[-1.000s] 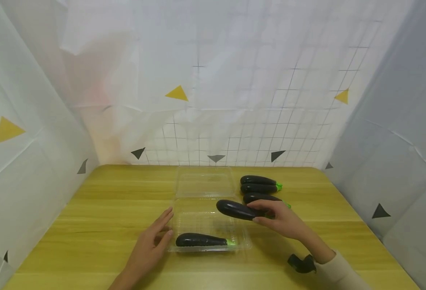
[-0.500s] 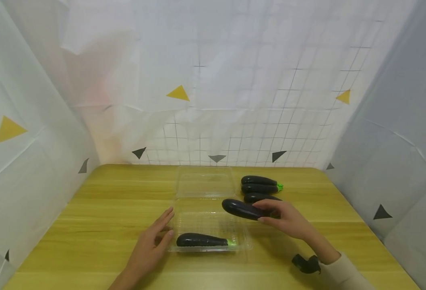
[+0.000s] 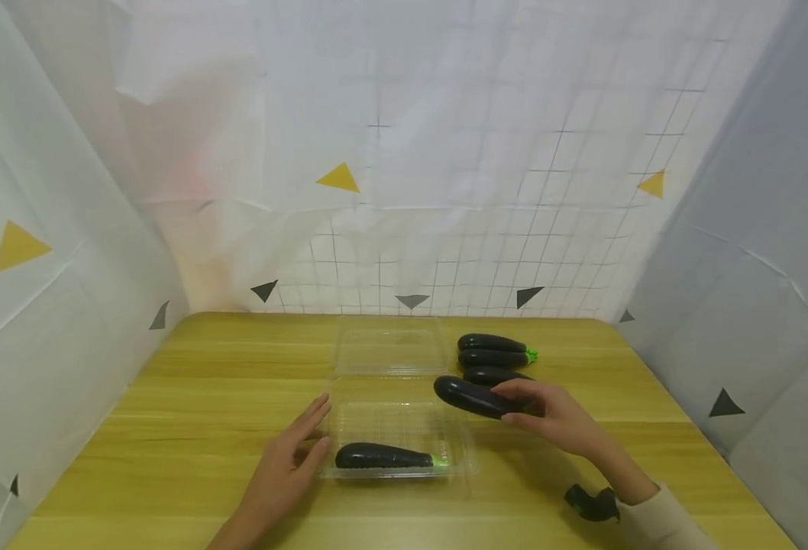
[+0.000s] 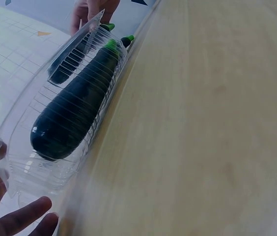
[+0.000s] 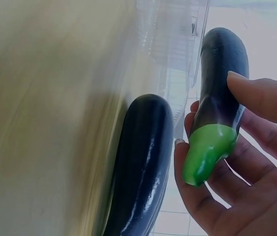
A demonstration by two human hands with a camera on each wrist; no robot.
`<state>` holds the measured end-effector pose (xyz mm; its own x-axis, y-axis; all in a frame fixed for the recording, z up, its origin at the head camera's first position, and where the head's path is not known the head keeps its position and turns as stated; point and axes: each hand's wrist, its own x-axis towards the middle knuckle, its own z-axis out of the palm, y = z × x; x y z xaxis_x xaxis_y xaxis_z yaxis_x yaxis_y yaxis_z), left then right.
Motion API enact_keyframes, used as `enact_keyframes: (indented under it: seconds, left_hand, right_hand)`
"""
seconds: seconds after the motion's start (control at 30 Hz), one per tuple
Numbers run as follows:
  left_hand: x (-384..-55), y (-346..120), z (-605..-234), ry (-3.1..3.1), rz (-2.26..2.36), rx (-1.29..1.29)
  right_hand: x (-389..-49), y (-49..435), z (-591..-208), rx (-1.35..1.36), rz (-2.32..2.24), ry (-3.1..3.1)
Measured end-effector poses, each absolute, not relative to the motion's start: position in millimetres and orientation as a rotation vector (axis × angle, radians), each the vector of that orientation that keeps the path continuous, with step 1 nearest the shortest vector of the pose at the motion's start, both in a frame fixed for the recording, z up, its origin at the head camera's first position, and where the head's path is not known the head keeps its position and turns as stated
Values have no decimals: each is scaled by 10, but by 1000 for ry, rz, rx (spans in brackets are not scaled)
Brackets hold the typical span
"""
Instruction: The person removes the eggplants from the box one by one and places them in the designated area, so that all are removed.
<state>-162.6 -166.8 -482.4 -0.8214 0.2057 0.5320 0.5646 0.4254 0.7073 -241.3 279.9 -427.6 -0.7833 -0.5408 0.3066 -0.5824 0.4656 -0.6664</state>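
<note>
My right hand (image 3: 551,412) pinches a dark eggplant (image 3: 469,396) between thumb and fingers. It is held up over the right rim of a clear plastic container (image 3: 404,418), and its green stem end (image 5: 211,150) shows in the right wrist view. Another eggplant (image 3: 383,456) lies along the container's near side, stem to the right. My left hand (image 3: 283,462) rests at the container's left edge, with its fingers (image 4: 28,216) extended and apart. The container's lid (image 3: 390,345) lies folded back toward the wall.
Two eggplants (image 3: 492,350) with green stems lie side by side at the back right. A third eggplant (image 3: 493,375) lies nearer, partly behind the right hand. A black curved thing (image 3: 591,504) sits by the right sleeve. White sheeting (image 3: 404,168) surrounds the wooden table (image 3: 191,412).
My right hand has drifted a little to the right with the eggplant, away from the container's middle. The black thing by the sleeve moves along. My left hand stays put.
</note>
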Motion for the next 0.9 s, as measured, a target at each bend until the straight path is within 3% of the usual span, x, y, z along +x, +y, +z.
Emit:
enact_keyframes:
  seconds: [0.9]
  left_hand:
    - [-1629,-1660,-4819,-2315,-1339,-658]
  right_hand:
    - [-2352,3008,-4337,961,1302,-2614]
